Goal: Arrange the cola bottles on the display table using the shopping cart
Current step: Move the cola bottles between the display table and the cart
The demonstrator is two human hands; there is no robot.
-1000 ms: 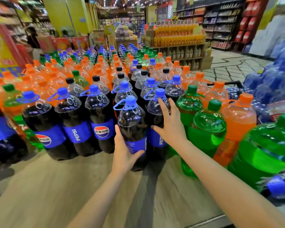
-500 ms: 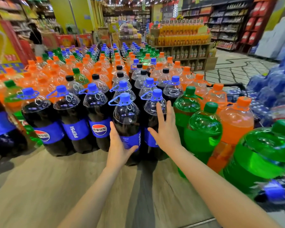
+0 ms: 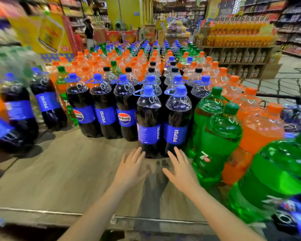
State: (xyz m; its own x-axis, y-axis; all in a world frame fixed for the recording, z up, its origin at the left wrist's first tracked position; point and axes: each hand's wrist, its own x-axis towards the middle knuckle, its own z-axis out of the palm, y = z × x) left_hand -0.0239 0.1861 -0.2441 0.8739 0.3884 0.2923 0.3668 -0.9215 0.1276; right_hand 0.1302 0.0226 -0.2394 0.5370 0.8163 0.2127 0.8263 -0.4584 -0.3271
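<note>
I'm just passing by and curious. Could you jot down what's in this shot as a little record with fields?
Place: a shop's drinks display table
Left hand: open, fingers straight, at the base of the front left cola bottle
Right hand: open, at the base of the front right cola bottle
Beside the cola: green bottles and orange bottles on the right
Shopping cart: partly seen at far right

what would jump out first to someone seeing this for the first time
A dense crowd of cola bottles, orange soda bottles and green 7up bottles fills the wooden display table. At its near edge the left hand and right hand lie open, just below the two front cola bottles.
</note>
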